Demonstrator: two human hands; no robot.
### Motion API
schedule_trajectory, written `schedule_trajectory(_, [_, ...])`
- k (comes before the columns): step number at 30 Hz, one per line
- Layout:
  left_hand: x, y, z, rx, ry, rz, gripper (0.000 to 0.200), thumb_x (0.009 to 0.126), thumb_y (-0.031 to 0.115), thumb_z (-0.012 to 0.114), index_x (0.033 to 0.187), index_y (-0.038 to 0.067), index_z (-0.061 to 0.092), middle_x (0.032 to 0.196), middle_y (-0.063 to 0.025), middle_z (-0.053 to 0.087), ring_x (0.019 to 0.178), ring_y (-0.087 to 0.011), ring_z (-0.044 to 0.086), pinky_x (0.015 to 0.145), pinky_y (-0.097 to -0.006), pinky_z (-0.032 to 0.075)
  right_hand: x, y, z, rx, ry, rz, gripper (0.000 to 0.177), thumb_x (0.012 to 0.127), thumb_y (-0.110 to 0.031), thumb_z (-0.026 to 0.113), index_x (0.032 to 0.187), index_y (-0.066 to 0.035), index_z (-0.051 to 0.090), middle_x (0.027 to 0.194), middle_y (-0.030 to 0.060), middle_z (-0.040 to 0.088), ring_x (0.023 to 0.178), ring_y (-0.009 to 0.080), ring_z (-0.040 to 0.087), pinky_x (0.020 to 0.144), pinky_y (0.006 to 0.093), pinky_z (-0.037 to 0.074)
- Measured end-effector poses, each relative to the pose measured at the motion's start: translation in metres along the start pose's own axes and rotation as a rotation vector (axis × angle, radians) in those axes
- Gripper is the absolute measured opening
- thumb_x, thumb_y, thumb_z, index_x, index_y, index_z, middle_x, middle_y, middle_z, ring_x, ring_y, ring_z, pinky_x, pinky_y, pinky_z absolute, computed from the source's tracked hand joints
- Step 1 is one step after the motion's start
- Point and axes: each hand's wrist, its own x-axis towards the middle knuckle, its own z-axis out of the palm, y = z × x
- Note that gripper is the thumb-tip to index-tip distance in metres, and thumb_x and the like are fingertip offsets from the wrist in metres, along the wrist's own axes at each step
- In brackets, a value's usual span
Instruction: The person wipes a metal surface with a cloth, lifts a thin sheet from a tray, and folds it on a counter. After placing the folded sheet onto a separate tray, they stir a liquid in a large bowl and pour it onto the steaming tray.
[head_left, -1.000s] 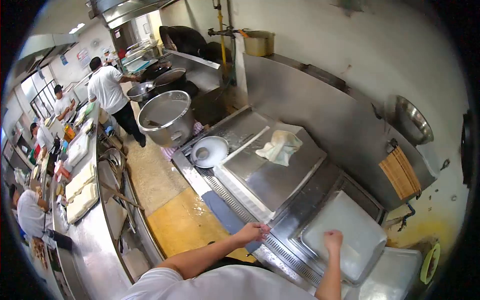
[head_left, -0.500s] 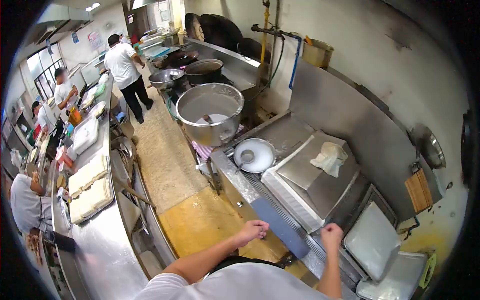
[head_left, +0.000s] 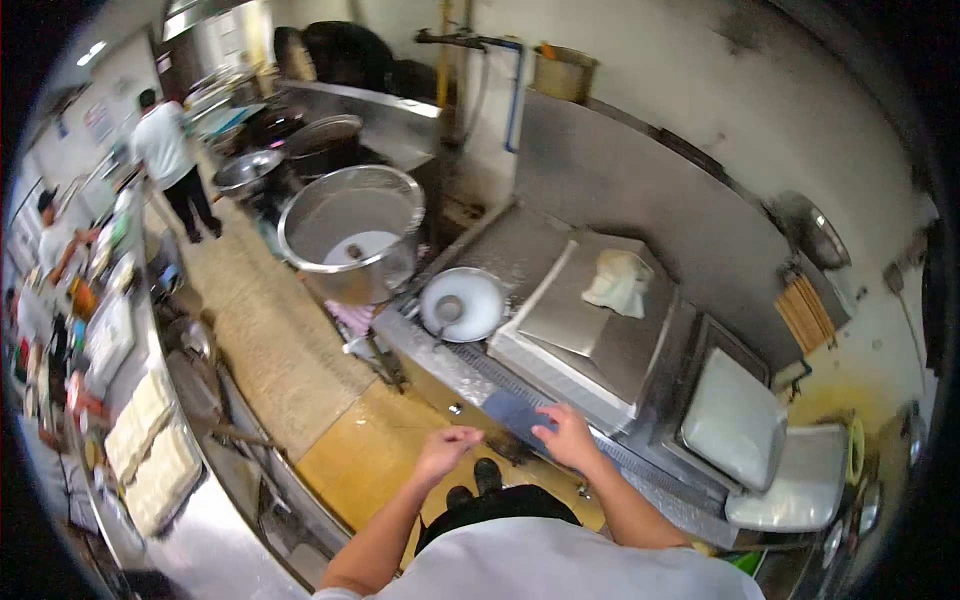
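My left hand [head_left: 447, 453] is in front of my body over the yellow floor, its fingers loosely curled together with nothing visible in them. To its right, my right hand [head_left: 568, 437] is beside the blue-grey cloth [head_left: 512, 412] on the stove's front edge, its fingers curved and apart, holding nothing. Beyond the hands stands a steel box-shaped cover [head_left: 570, 322] with a crumpled cream cloth [head_left: 618, 282] on top. A white round pan [head_left: 478, 300] with a ladle in it sits left of the cover.
A big steel pot [head_left: 340, 262] stands farther back on the left. White trays [head_left: 733, 420] lie at the right. Along the left runs a steel counter [head_left: 225, 500] with white slabs [head_left: 160, 480]. A person in white [head_left: 165, 150] stands in the aisle; others are beyond the counter.
The view has turned and shifted, moving the pot and stove leftward in the picture. My hands are closer together, and the fingers of my right hand have loosened from a fist.
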Motion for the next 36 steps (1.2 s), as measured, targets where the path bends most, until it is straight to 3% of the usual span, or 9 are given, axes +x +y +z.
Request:
schedule_trajectory(2, [-0.005,-0.002,-0.006,0.134,0.008,0.148,0.042,0.092,0.021,0.078,0.128,0.002,0.067,0.116,-0.0064,0.072,0.1,-0.0191,0.066,0.088,-0.0323,0.054,0.014,0.008,-0.018,-0.092,-0.047,0.103,0.018,0.085,-0.016,0.073,0.096,-0.002,0.074,0.1,0.0206,0.07,0.094,0.0405,0.066,0.087,0.048,0.053])
schedule_trajectory(3, [-0.006,0.003,-0.005,0.088,0.013,0.115,0.045,0.092,0.02,0.078,0.131,0.002,0.066,0.118,-0.0075,0.071,0.103,-0.0195,0.066,0.089,-0.033,0.054,0.024,0.038,-0.014,-0.108,-0.001,0.066,0.021,0.086,-0.019,0.074,0.1,-0.004,0.075,0.098,0.0208,0.069,0.086,0.0409,0.065,0.083,0.0484,0.053])
schedule_trajectory(6, [0.003,0.011,-0.006,0.025,0.01,0.014,0.049,0.092,0.019,0.078,0.135,0.001,0.063,0.121,-0.0101,0.07,0.107,-0.0203,0.065,0.092,-0.0339,0.053,0.059,0.066,-0.039,-0.01,0.322,0.089,0.023,0.086,-0.023,0.074,0.099,-0.004,0.074,0.095,0.02,0.069,0.083,0.0403,0.065,0.08,0.0482,0.054])
schedule_trajectory(10, [0.033,-0.001,-0.021,0.117,-0.018,-0.073,0.043,0.096,0.02,0.074,0.133,0.0,0.064,0.118,-0.0112,0.071,0.106,-0.0205,0.066,0.09,-0.0325,0.053,0.12,0.085,-0.101,-0.084,0.499,0.254,0.032,0.086,-0.023,0.076,0.105,0.002,0.071,0.098,0.0212,0.072,0.093,0.0367,0.07,0.083,0.0459,0.055])
schedule_trajectory(18, [0.055,0.034,-0.013,0.201,0.046,-0.094,0.035,0.098,0.02,0.071,0.125,-0.001,0.068,0.111,-0.0128,0.073,0.102,-0.0205,0.067,0.091,-0.0336,0.053,0.264,0.136,-0.173,-0.263,0.193,0.712,0.063,0.085,-0.053,0.069,0.114,0.003,0.072,0.114,0.0255,0.071,0.11,0.0404,0.068,0.095,0.0473,0.053])
schedule_trajectory(21, [0.052,0.049,-0.002,0.216,0.068,-0.108,0.033,0.098,0.019,0.07,0.124,-0.002,0.068,0.11,-0.0123,0.073,0.101,-0.0203,0.068,0.091,-0.0335,0.053,0.29,0.169,-0.152,-0.331,0.298,0.66,0.061,0.084,-0.051,0.068,0.113,0.003,0.072,0.118,0.0278,0.07,0.112,0.0418,0.067,0.096,0.0484,0.052])
schedule_trajectory(24, [0.049,0.057,0.007,0.183,0.094,-0.116,0.031,0.098,0.018,0.069,0.123,-0.002,0.068,0.108,-0.0114,0.074,0.101,-0.0194,0.068,0.092,-0.0331,0.053,0.294,0.166,-0.147,-0.207,0.33,0.801,0.055,0.084,-0.042,0.067,0.112,0.005,0.072,0.119,0.0289,0.069,0.113,0.0431,0.066,0.096,0.0483,0.052])
schedule_trajectory(27, [0.043,0.062,0.014,0.143,0.119,-0.076,0.03,0.099,0.017,0.068,0.122,-0.002,0.068,0.108,-0.0099,0.073,0.099,-0.0178,0.068,0.091,-0.0322,0.053,0.297,0.166,-0.14,-0.188,0.389,0.797,0.05,0.084,-0.036,0.065,0.111,0.005,0.072,0.12,0.0293,0.068,0.113,0.0436,0.066,0.097,0.0486,0.052])
schedule_trajectory(36, [0.027,0.056,-0.008,0.081,0.198,-0.013,0.029,0.102,0.016,0.064,0.123,-0.003,0.067,0.112,-0.0101,0.073,0.098,-0.018,0.069,0.087,-0.0313,0.053,0.283,0.15,-0.136,-0.266,0.581,0.669,0.044,0.081,-0.03,0.066,0.106,0.006,0.07,0.106,0.0288,0.071,0.103,0.0467,0.068,0.093,0.0505,0.053])
